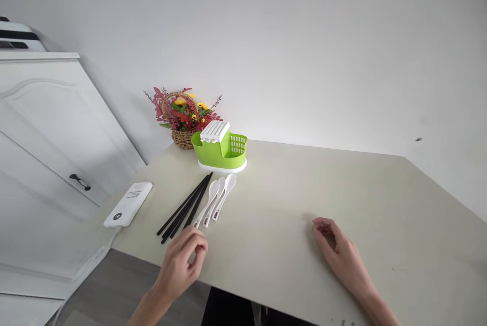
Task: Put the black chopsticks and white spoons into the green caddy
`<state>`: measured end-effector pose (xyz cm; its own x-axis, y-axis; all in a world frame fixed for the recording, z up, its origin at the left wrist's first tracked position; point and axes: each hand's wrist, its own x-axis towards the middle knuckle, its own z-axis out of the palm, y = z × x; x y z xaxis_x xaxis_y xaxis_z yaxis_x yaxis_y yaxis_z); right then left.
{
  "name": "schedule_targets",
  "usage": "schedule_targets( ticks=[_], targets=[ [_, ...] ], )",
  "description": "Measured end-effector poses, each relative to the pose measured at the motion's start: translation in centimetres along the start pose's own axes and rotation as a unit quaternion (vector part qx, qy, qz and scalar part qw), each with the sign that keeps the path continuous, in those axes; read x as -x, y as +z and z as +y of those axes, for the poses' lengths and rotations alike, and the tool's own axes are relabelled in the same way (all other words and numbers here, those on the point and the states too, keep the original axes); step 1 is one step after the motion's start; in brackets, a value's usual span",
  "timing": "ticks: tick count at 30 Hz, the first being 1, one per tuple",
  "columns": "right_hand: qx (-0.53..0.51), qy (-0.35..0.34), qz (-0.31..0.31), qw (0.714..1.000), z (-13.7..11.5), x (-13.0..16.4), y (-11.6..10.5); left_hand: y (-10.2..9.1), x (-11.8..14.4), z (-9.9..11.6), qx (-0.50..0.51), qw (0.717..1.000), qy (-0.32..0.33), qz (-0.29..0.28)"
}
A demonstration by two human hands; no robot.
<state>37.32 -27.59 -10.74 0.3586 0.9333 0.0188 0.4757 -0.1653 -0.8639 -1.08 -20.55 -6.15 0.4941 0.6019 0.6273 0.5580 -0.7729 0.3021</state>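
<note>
1. Black chopsticks [185, 209] lie on the table [289, 204], at 12 o'clock from the left hand [185, 260], whose curled fingers hold nothing.
2. White spoons [216, 199] lie just beside them.
3. Right hand [338, 250] rests loosely curled, empty.

Three white spoons [215, 199] lie near the counter's [304, 199] left edge beside a bundle of black chopsticks [186, 207], too overlapped to count. One green cutlery drainer [220, 149], one flower basket [184, 115], one white power bank [128, 204], two hands [182, 262].
</note>
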Motion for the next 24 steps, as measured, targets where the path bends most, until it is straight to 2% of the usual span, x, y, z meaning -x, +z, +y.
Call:
schedule_targets(
  ticks=[5, 8, 11, 14, 16, 19, 22, 24],
  targets=[
    [0.014, 0.033, -0.002, 0.999, 0.0, 2.5, 0.1, 1.8, 0.7, 1.4, 0.093, 0.992, -0.029, -0.081],
    [0.012, 0.048, 0.034, 0.998, -0.7, 3.2, 0.4, 2.0, 0.6, 1.5, 0.103, 0.987, -0.046, -0.117],
    [0.004, 0.061, 0.07, 0.996, -1.7, 3.6, 0.8, 1.9, 0.3, 1.5, 0.101, 0.984, -0.074, -0.13],
    [0.009, 0.063, 0.08, 0.995, -2.4, 3.7, 0.9, 2.0, 0.2, 1.7, 0.099, 0.983, -0.084, -0.126],
    [0.017, 0.063, 0.083, 0.994, -2.6, 3.8, 0.9, 2.1, 0.3, 1.8, 0.107, 0.985, -0.08, -0.111],
    [0.029, 0.07, 0.087, 0.993, -2.7, 3.9, 0.8, 2.0, 0.6, 1.7, 0.092, 0.993, -0.072, -0.03],
    [0.033, 0.071, 0.085, 0.993, -2.8, 4.0, 0.7, 1.1, 0.6, 0.8, -0.009, 0.995, -0.083, 0.055],
    [0.032, 0.066, 0.082, 0.994, -2.7, 4.1, 0.7, 0.1, 0.3, -0.4, -0.096, 0.985, -0.123, 0.079]
  ],
)
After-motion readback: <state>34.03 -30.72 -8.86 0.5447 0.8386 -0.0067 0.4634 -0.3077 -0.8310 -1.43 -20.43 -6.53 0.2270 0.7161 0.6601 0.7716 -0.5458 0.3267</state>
